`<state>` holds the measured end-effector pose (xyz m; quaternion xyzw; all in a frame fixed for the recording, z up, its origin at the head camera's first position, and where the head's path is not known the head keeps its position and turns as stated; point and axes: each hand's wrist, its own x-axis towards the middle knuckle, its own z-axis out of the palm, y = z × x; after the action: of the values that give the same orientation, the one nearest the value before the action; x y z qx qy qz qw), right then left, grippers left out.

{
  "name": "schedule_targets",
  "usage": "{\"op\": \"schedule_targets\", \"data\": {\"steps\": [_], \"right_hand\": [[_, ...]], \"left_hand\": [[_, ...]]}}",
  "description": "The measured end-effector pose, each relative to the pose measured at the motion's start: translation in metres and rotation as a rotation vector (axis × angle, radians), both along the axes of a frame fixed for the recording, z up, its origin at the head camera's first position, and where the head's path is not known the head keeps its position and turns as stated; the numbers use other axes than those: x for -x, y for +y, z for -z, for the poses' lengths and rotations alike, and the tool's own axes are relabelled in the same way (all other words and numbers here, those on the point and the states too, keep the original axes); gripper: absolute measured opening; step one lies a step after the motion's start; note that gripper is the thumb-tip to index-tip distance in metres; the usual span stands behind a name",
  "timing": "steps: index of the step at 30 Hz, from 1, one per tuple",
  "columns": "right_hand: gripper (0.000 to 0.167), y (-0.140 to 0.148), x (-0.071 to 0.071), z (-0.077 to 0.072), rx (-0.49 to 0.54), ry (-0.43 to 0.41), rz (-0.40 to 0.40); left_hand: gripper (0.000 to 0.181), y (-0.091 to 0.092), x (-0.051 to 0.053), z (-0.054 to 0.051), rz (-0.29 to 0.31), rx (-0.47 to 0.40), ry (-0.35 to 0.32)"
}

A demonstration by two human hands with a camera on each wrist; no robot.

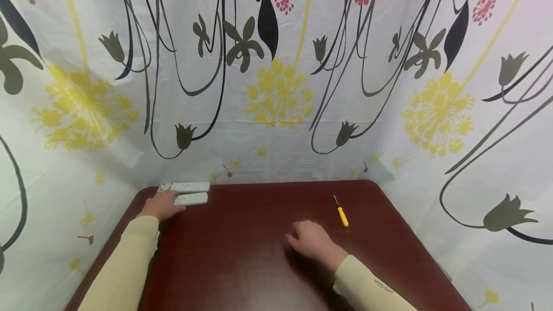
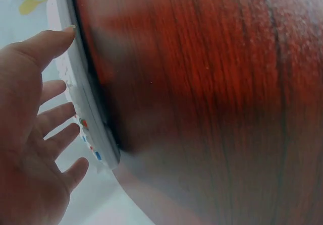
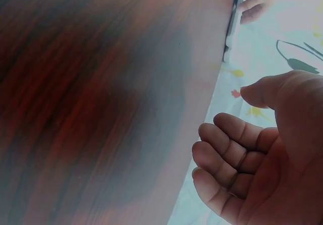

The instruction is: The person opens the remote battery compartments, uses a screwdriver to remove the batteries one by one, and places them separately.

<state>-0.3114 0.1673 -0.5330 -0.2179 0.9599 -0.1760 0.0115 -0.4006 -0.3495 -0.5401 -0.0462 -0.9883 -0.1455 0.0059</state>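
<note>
Two white remote controls lie side by side at the back left of the table. My left hand [image 1: 161, 205] is over their left ends in the head view. In the left wrist view the left thumb [image 2: 58, 41] is at the side edge of the nearer remote control [image 2: 83, 78], and the other fingers spread above its buttons without curling round it. The farther remote control [image 1: 190, 186] lies just behind. My right hand [image 1: 314, 242] hovers low over the middle right of the table, fingers loosely curled and holding nothing. Nearest to it is a yellow-handled screwdriver [image 1: 342, 216].
A dark red wood-grain table [image 1: 242, 248] spreads out below both hands. A white curtain [image 1: 268, 152] printed with flowers and stems hangs close around its back and sides.
</note>
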Motion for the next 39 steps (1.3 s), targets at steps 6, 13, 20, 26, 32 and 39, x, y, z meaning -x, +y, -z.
{"op": "schedule_targets", "data": {"steps": [6, 13, 20, 26, 32, 39], "right_hand": [[0.027, 0.001, -0.001, 0.002, -0.004, -0.005, -0.003], [0.027, 0.003, 0.0, 0.003, 0.001, -0.011, 0.003], [0.027, 0.004, -0.001, 0.003, -0.002, -0.02, 0.005], [0.027, 0.004, -0.002, 0.001, 0.004, -0.018, 0.001], [0.027, 0.003, -0.003, 0.0, 0.002, -0.014, -0.002], [0.027, 0.002, -0.004, -0.002, 0.007, -0.018, -0.006]], "left_hand": [[0.072, 0.005, 0.001, -0.002, 0.001, 0.011, -0.042], [0.073, 0.004, 0.0, -0.003, 0.001, 0.04, -0.037], [0.066, 0.002, 0.001, 0.001, -0.002, 0.046, -0.026], [0.059, 0.0, -0.001, 0.002, 0.018, 0.015, -0.023], [0.059, -0.003, -0.005, 0.002, 0.034, -0.014, -0.033], [0.057, -0.004, -0.012, 0.002, 0.063, -0.009, -0.019]]}}
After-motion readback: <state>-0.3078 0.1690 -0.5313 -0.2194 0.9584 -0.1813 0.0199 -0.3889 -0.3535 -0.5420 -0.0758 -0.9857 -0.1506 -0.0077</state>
